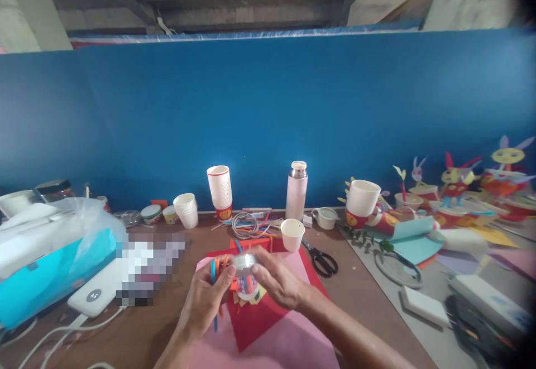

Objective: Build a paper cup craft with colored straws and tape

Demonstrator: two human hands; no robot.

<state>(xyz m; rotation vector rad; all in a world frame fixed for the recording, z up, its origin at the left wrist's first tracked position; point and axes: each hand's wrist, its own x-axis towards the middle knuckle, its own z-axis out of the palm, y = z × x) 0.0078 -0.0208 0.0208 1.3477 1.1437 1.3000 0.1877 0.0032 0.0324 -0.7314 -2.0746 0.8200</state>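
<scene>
Clock directions ran from the hands. At eleven o'clock, a tall stack of white cups [219, 186] stood nested in a red-patterned cup [224, 212]; at one to two, a white paper cup [292, 236] stood alone. Far off at two to three, bowls [450, 212] held paper figures [457, 182]. Left hand [205, 293] and right hand [278, 281], fingers curled, pinched a shiny tape roll [244, 266] between them, at their nine and three o'clock sides. Orange and blue strips [213, 271] lay against the left fingers; whether gripped, I couldn't tell.
</scene>
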